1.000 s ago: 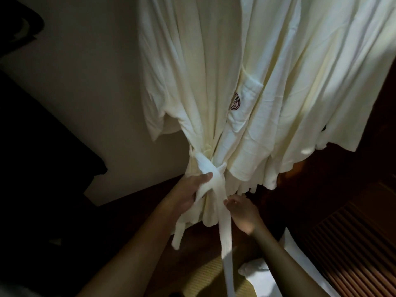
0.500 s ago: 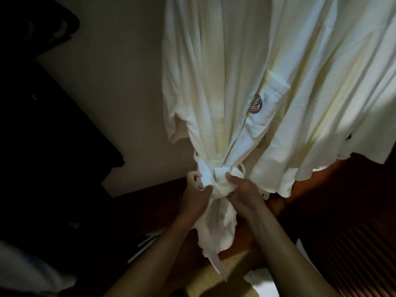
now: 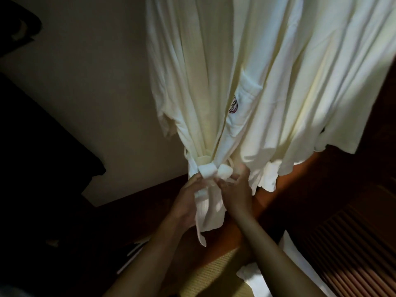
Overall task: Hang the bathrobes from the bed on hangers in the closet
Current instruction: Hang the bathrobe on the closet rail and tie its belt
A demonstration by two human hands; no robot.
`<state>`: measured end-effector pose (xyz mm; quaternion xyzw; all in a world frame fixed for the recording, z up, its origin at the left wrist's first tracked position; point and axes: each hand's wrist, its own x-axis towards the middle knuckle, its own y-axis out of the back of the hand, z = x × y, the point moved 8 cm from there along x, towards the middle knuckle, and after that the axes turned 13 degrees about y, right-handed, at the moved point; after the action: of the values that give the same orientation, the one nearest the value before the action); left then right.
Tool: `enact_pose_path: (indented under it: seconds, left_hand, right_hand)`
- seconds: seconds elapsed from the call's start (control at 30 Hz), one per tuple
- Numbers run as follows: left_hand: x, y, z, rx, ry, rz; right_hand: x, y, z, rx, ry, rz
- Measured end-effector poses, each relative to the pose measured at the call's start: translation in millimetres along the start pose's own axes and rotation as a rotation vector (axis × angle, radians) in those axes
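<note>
Both grips are on the belt (image 3: pixel 211 171): the left hand (image 3: pixel 188 202) pinches the belt just under the knot, fingers curled round the strip, and the right hand (image 3: pixel 235 189) nips the loop end on the other side, thumb and fingertips closed on the cloth. The knot sits tight between the two hands, a flat band across the front with a rolled bulge beside it, and the belt's loose tails (image 3: pixel 205 219) drop straight down below the hands, one thin end dangling lowest. The belt cinches the waist of a cream robe (image 3: pixel 203 82), which hangs up high, its top out of the frame, so the hanger cannot be seen. A chest pocket with a dark round crest (image 3: pixel 233 106) shows on the robe's right panel. Right beside it, touching along the folds, hangs a second robe (image 3: pixel 321 71), loose and untied, its hem falling over the dark wood. Behind the robes on the left is a pale wall (image 3: pixel 96 82). Below lie a wooden floor (image 3: pixel 278 189), a woven mat (image 3: pixel 214 275), a white cloth (image 3: pixel 252 277) at the bottom edge, and a slatted wooden panel (image 3: pixel 353 243) at lower right.
</note>
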<state>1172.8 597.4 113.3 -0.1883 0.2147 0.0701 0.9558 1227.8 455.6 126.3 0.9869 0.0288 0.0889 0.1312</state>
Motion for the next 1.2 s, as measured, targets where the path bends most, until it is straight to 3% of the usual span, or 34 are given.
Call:
enact_pose_path:
  seconds: [0.13, 0.2, 0.33, 0.47, 0.63, 0.73, 0.8, 0.9, 0.97, 1.03, 1.13, 1.17, 1.2]
  left_hand:
    - [-11, 4, 17, 0.143, -0.094, 0.016]
    - [-14, 4, 20, 0.18, -0.113, 0.042]
    - [-12, 15, 17, 0.228, -0.158, 0.196]
    - [-4, 28, 4, 0.128, 0.022, 0.313]
    - [12, 44, -11, 0.419, 0.11, 0.367]
    - [22, 69, -33, 0.592, 0.155, 0.418]
    - [26, 85, -45, 0.618, 0.183, 0.434]
    - [28, 94, -48, 0.547, 0.19, 0.426]
    - [29, 90, -43, 0.494, 0.174, 0.392]
    - [29, 83, -36, 0.445, 0.156, 0.339]
    - [27, 72, -27, 0.443, 0.107, 0.282]
    - [26, 68, -24, 0.448, 0.094, 0.26]
    - [25, 65, -22, 0.444, 0.082, 0.239]
  right_hand:
    - [-4, -7, -27, -0.461, 0.312, -0.077]
    - [1, -8, -27, -0.526, 0.301, -0.069]
    - [9, -5, -31, -0.279, 0.259, -0.059]
    - [10, -9, -39, 0.147, -0.005, -0.137]
    - [23, 22, -71, 0.411, -0.054, -0.065]
    - [40, 69, -109, 0.508, 0.104, 0.054]
    - [50, 114, -108, 0.624, 0.139, 0.234]
    - [49, 153, -63, 0.724, 0.005, 0.452]
    - [26, 152, -7, 0.469, -0.138, 0.515]
    - [-8, 127, 60, 0.179, -0.345, 0.363]
    - [-58, 51, 125, -0.145, -0.49, -0.31]
    - [-65, 34, 126, -0.177, -0.462, -0.394]
    - [-64, 18, 119, -0.104, -0.402, -0.373]
